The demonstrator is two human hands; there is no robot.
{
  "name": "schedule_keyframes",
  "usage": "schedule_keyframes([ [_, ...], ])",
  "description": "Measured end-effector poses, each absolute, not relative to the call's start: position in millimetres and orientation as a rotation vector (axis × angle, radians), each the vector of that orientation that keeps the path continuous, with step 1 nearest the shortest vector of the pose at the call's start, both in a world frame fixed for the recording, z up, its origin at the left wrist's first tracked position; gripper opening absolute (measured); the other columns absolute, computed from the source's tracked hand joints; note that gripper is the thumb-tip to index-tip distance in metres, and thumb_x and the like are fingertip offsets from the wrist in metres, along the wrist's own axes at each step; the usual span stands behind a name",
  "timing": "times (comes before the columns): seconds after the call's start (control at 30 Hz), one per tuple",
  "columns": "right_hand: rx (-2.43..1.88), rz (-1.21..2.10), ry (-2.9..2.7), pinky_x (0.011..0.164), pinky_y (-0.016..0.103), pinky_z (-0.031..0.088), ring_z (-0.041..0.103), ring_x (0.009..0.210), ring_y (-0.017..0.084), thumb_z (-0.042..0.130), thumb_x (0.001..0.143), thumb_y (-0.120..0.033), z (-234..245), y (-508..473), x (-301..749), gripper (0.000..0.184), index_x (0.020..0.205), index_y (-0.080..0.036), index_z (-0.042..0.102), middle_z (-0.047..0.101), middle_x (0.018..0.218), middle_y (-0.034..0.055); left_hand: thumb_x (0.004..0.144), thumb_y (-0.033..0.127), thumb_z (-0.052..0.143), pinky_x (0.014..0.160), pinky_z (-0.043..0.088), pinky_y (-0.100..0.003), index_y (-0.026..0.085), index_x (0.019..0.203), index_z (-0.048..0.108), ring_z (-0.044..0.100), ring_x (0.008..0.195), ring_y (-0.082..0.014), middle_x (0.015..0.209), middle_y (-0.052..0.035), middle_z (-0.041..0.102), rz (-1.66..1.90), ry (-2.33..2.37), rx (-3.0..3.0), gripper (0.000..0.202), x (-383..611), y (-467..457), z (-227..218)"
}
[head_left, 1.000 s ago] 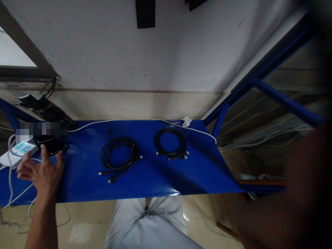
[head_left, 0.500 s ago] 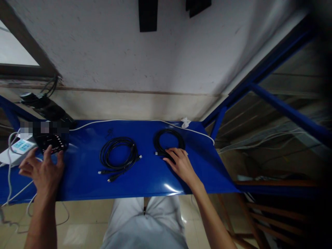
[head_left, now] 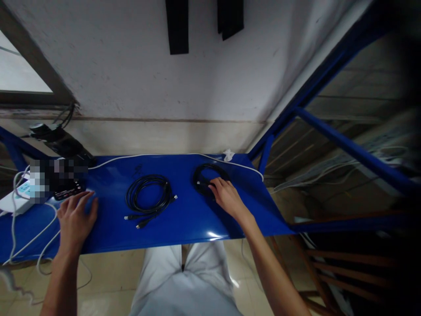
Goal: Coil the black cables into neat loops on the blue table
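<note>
Since the last frame my left hand (head_left: 76, 217) has shifted rightward; it sits left of my landmark, the round coil of black cable with silvery plugs (head_left: 167, 193), fingers partly open, apparently empty. That coil lies wound, untouched, on the glossy blue surface (head_left: 184, 228). Right of it, my right hand (head_left: 226, 197) pinches a smaller black cable coil (head_left: 197, 176), also wound.

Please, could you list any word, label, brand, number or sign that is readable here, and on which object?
No text is readable.
Black device: small light marks, too blurred to read.
White power strip: blue panel partly pixelated, nothing legible.
Left cable coil and right cable coil: no readable lettering.
Blue tabletop: dark mark, illegible.
</note>
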State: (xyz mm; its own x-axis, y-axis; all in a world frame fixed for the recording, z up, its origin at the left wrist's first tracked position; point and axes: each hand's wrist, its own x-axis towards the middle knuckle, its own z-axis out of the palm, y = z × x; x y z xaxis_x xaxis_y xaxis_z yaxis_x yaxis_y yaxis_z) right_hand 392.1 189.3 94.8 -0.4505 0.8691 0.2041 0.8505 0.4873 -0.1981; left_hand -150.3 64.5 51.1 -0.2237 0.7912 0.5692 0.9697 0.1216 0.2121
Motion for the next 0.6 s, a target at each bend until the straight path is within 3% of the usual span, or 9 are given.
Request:
schedule_keyframes([
  [0.1, -1.538, 0.014, -2.419, 0.080, 0.037, 0.053, 0.079, 0.090, 0.030, 0.039, 0.121, -0.034, 103, 202, 394, 0.034, 0.131, -0.013, 0.063, 0.081, 0.099, 0.0146, 0.105, 0.045, 0.058, 0.114, 0.048, -0.068, 0.034, 0.134, 0.070, 0.060, 0.136, -0.0436, 0.143, -0.0063, 0.071, -0.778, -2.080, -1.732, 0.034, -144, 63, 48],
  [0.2, -1.522, -0.104, -2.309, 0.070, 0.035, 0.052, 0.080, 0.084, 0.032, 0.035, 0.121, -0.039, 115, 212, 397, 0.039, 0.129, -0.011, 0.062, 0.081, 0.095, 0.0166, 0.107, 0.044, 0.057, 0.114, 0.048, -0.064, 0.029, 0.135, 0.072, 0.060, 0.136, -0.0430, 0.143, -0.0101, 0.072, -0.761, -2.067, -1.725, 0.036, -140, 61, 47],
  [0.4, -1.245, -0.320, -2.125, 0.077, 0.039, 0.060, 0.080, 0.089, 0.032, 0.043, 0.119, -0.044, 160, 200, 401, 0.037, 0.126, -0.013, 0.062, 0.082, 0.103, 0.0188, 0.107, 0.041, 0.060, 0.115, 0.046, -0.063, 0.026, 0.136, 0.074, 0.061, 0.134, -0.0409, 0.141, -0.0129, 0.073, -0.814, -2.058, -1.757, 0.036, -129, 57, 47],
  [0.6, -1.119, -0.235, -2.040, 0.072, 0.038, 0.061, 0.077, 0.082, 0.028, 0.054, 0.116, -0.041, 178, 158, 384, 0.026, 0.128, -0.018, 0.060, 0.080, 0.099, 0.0128, 0.108, 0.039, 0.064, 0.117, 0.048, -0.061, 0.025, 0.130, 0.077, 0.069, 0.122, -0.0345, 0.131, -0.0113, 0.077, -1.040, -1.981, -1.782, 0.029, -88, 58, 64],
])
